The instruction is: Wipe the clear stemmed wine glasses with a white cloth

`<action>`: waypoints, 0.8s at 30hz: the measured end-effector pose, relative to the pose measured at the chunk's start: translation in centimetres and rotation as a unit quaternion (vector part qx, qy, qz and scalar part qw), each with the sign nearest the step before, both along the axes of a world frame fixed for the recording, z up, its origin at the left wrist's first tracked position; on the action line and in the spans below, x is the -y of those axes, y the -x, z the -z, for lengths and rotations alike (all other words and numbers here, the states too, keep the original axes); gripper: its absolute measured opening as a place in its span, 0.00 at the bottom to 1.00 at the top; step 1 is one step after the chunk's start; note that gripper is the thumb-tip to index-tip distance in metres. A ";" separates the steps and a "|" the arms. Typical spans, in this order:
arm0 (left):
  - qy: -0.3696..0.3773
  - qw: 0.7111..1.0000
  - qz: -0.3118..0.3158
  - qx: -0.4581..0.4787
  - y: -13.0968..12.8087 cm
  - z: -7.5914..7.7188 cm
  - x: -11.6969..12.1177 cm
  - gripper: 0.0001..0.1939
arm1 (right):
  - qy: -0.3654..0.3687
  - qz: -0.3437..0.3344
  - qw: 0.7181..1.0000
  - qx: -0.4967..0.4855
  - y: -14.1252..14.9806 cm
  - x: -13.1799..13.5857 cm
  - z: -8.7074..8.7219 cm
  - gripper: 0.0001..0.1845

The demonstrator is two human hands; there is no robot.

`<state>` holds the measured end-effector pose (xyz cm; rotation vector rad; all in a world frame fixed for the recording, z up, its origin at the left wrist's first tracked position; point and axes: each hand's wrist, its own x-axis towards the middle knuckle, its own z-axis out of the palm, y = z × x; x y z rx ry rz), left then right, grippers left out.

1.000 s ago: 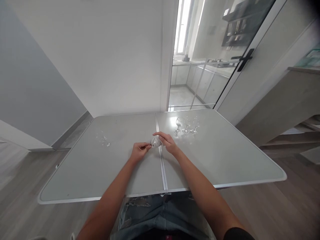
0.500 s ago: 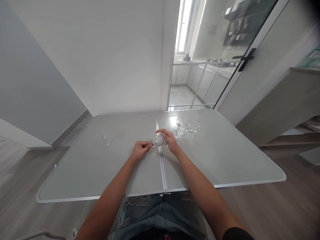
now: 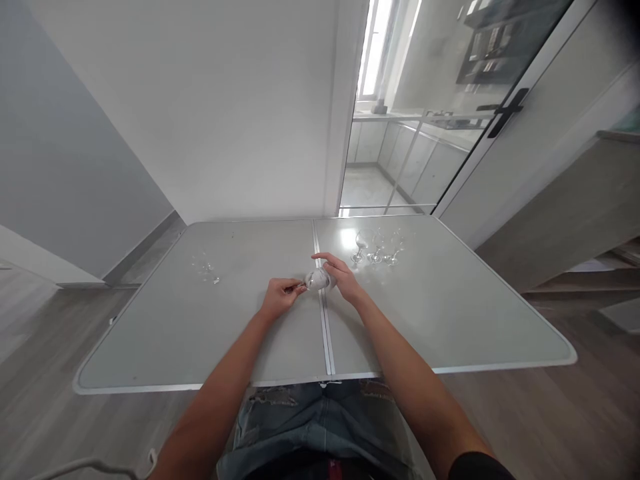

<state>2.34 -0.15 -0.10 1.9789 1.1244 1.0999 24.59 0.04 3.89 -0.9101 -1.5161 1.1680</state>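
Observation:
Over the table's centre seam, a clear stemmed glass (image 3: 317, 279) lies tilted on its side between my two hands. My left hand (image 3: 283, 297) pinches the narrow end of the glass, fingertips closed together. On the other side, my right hand (image 3: 342, 276) curves around the wide part, its index finger stretched out beyond the glass. See-through walls blur the glass's outline, so where one part of it ends is hard to make out. Three clear stemmed glasses (image 3: 376, 256) stand upright in a row past my right hand.
Small clear pieces (image 3: 207, 271) lie on the left half of the grey folding table (image 3: 435, 313), too faint to name. Behind the table rise a white wall (image 3: 240, 120) and a glass door with a black handle (image 3: 509, 112). Shelves stand at the right.
Both hands stay on the glass at the seam, with the left fingers shifted slightly. The whole view has tilted a little; the other glasses stand where they were.

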 end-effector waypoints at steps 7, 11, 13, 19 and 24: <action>0.312 0.929 0.129 0.151 -0.3 -0.8 -0.5 0.24 | -0.189 0.021 0.974 0.124 -1.2 0.2 0.8 0.20; 0.310 0.935 0.104 0.136 0.4 -0.5 -0.7 0.24 | -0.209 -0.027 0.965 0.155 -0.7 0.3 0.7 0.22; 0.170 0.981 0.030 0.084 0.6 -0.3 -0.5 0.22 | -0.137 -0.028 0.984 0.113 -0.2 0.2 0.6 0.22; -0.120 0.986 -0.069 -0.096 0.4 0.3 0.2 0.12 | 0.106 0.016 0.992 -0.072 0.6 -0.1 0.9 0.27; -0.044 0.999 -0.029 -0.011 -0.2 0.3 0.3 0.15 | -0.047 0.052 0.998 0.002 0.6 0.6 0.1 0.24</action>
